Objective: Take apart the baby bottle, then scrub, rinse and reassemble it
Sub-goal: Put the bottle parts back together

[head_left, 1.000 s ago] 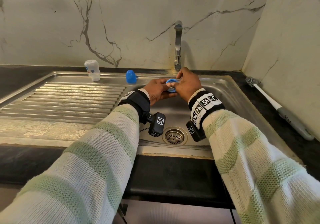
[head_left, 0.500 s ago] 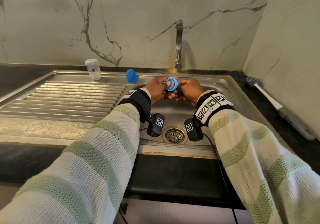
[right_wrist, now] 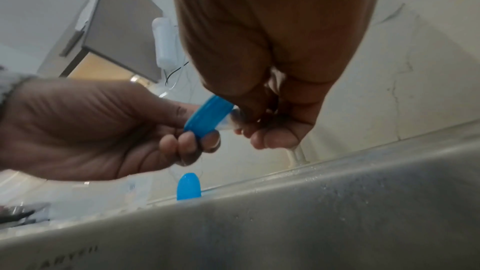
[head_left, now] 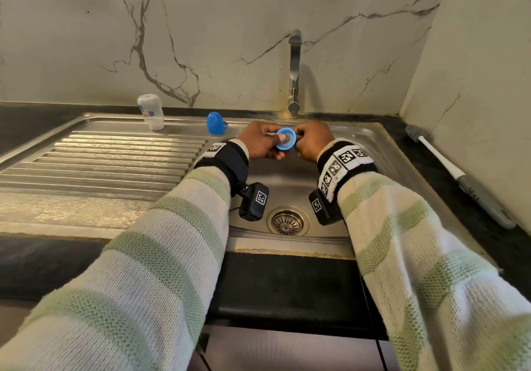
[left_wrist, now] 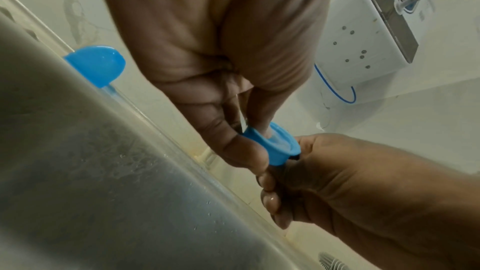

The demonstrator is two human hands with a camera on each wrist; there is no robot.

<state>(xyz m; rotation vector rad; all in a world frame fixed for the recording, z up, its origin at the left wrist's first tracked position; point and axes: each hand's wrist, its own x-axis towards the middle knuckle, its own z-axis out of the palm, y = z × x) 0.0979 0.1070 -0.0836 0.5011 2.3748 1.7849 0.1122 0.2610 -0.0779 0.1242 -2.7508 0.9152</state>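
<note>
Over the sink basin my left hand [head_left: 265, 142] pinches a blue screw ring [head_left: 286, 140] [left_wrist: 272, 147] [right_wrist: 207, 117], thumb inside its opening. My right hand [head_left: 309, 141] pinches the clear teat [right_wrist: 232, 121] that sticks out of the ring's far side; most of the teat is hidden by the fingers. The white bottle body [head_left: 150, 111] stands upside down on the back of the drainboard. A blue cap [head_left: 215, 123] [left_wrist: 96, 65] [right_wrist: 188, 186] stands on the sink's rear ledge, left of the hands.
The steel sink [head_left: 382, 152] has a drain [head_left: 288, 221] below my wrists and a tap [head_left: 294, 69] just behind the hands. A ribbed drainboard [head_left: 100, 163] lies to the left. A bottle brush [head_left: 459, 175] lies on the dark counter at the right wall.
The ring has turned from under the right palm to face the camera. My right hand slid off to the ring's right side, and both hands dropped slightly away from the tap.
</note>
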